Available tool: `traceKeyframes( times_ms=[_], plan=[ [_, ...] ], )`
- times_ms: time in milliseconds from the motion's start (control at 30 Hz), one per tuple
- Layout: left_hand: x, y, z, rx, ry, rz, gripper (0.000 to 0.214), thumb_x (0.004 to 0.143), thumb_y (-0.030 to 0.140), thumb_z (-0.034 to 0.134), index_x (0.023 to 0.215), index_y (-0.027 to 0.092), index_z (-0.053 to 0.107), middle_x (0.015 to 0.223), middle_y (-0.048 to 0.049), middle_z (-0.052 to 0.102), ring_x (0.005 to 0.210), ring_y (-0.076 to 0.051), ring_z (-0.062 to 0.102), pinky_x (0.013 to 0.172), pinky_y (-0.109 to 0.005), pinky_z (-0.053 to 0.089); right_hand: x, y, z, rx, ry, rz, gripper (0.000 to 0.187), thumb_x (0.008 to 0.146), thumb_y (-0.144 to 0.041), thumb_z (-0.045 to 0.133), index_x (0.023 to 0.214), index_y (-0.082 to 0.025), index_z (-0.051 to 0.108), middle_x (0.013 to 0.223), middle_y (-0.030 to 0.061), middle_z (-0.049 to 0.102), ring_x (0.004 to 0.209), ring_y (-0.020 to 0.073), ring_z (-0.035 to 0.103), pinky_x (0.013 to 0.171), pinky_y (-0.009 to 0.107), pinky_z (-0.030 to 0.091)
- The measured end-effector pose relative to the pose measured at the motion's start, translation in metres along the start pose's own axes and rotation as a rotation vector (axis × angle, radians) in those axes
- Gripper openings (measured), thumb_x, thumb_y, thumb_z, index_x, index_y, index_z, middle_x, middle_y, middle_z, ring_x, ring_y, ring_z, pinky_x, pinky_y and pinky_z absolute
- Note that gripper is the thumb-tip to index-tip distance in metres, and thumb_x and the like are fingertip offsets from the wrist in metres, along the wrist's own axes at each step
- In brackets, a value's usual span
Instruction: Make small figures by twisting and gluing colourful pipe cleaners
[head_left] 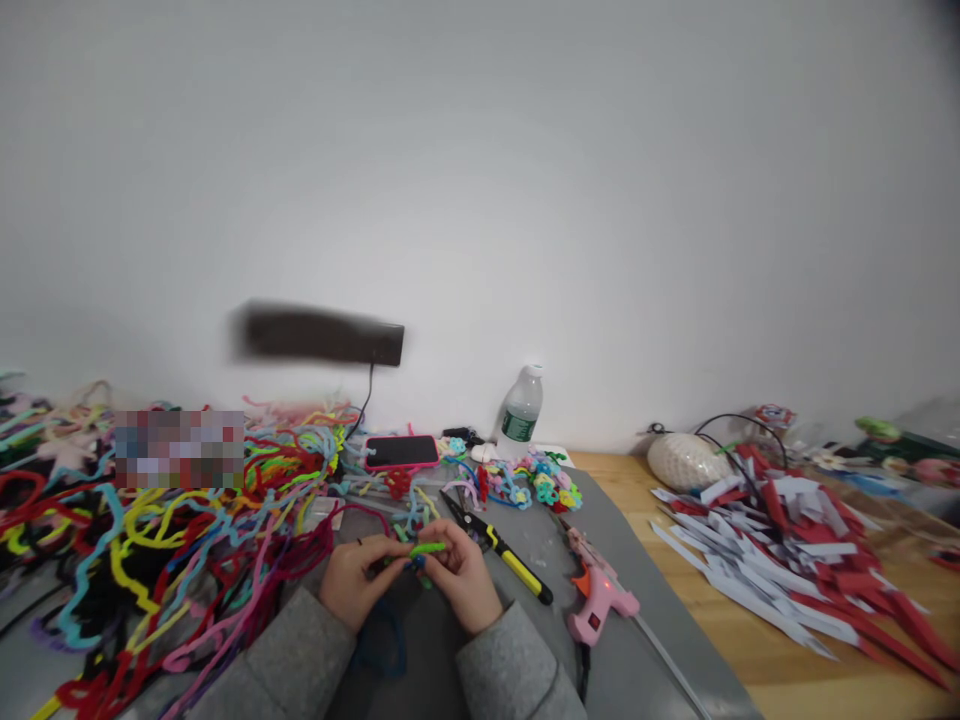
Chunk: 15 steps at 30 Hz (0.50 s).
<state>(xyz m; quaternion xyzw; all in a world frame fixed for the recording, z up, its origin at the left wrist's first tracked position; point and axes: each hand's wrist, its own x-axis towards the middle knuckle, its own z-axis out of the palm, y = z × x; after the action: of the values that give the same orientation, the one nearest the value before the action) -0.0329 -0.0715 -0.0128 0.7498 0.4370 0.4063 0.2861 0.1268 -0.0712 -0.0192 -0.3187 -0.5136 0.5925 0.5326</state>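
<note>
Fuzzy green stem [429,548], matt cloth sleeves [296,655], smooth plastic glue gun [600,600], wood tabletop [727,630]

Showing no word, number or brand clear enough for reading. On the bottle [526,396], carrying a green label [518,427] with pale marks, appearing too small and too blurred for telling the letters. On the small packet [775,415] at the right, near the wall [480,200], showing some red and blue print, also appearing too unclear for reading.

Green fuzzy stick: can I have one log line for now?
left hand: holding green fuzzy stick | right hand: holding it too | pink glue gun: not held
</note>
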Motion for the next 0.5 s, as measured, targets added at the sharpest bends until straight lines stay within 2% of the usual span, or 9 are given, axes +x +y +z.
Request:
traceKeyframes(
  times_ms=[300,500],
  plan=[
    [-0.0004,0.0032,0.0009,-0.087,-0.027,-0.134,0.014,0.073,0.027,0.056,0.079,0.019,0.067,0.070,-0.0020,0.071,0.054,-0.014,0.064,0.052,-0.019,0.050,-0.0012,-0.0004,0.0021,-0.118,0.038,-0.012,0.019,0.068,-0.032,0.066,0.073,-0.017,0.056,0.059,-0.0035,0.052,0.049,0.0094,0.050,0.048,0.021,0.041],
    [0.0010,0.0050,0.0013,-0.058,-0.011,-0.048,0.014,0.071,0.018,0.055,0.081,0.018,0.063,0.074,-0.0026,0.069,0.066,-0.015,0.064,0.059,-0.022,0.050,-0.0010,-0.0014,0.0018,-0.086,0.059,-0.011,0.023,0.069,-0.037,0.064,0.073,-0.016,0.055,0.058,-0.0033,0.052,0.046,0.0088,0.049,0.047,0.021,0.041]
  ],
)
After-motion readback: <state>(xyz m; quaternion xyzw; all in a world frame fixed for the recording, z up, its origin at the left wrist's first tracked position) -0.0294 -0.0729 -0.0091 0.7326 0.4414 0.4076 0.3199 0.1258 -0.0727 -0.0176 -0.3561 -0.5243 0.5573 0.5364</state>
